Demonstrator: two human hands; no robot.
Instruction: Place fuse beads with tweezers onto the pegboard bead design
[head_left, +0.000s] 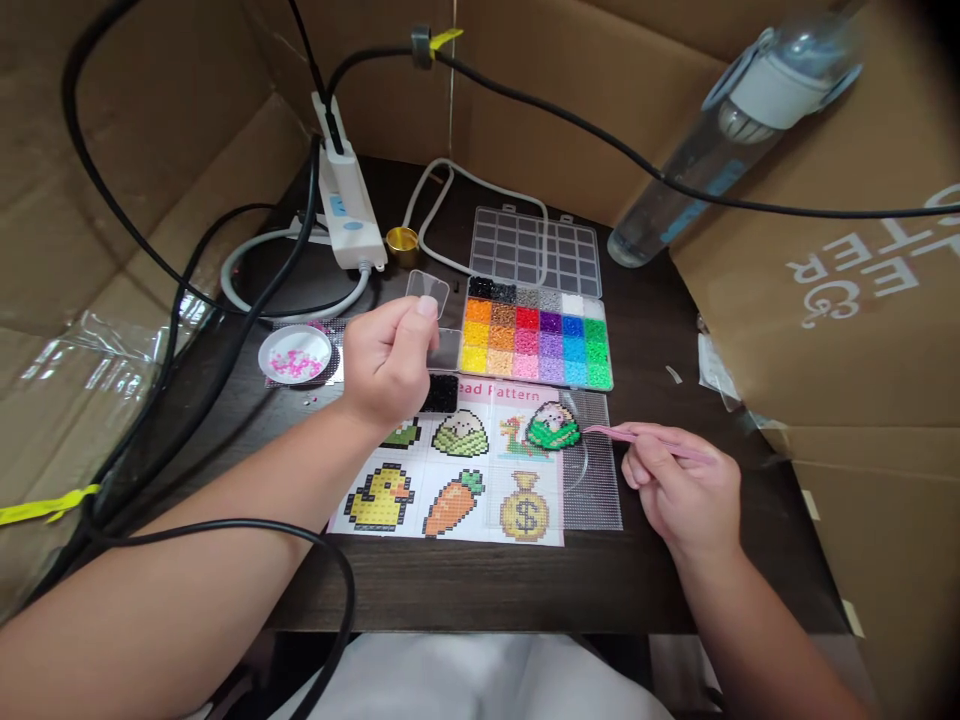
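Pink tweezers [621,434] (in right fingers [660,462])

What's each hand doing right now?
Left hand: closed, holding a small clear plastic piece.
Right hand: closed, holding pink tweezers.

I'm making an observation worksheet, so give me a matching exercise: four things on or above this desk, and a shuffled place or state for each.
Things:
1. Tweezers
2. Clear plastic piece
3. White dish
4. Gold cup

Places or states:
A. Beside the power strip
B. Held in the right hand
C. Holding pink beads
D. Held in the left hand

Pairs: 1-B, 2-D, 3-C, 4-A
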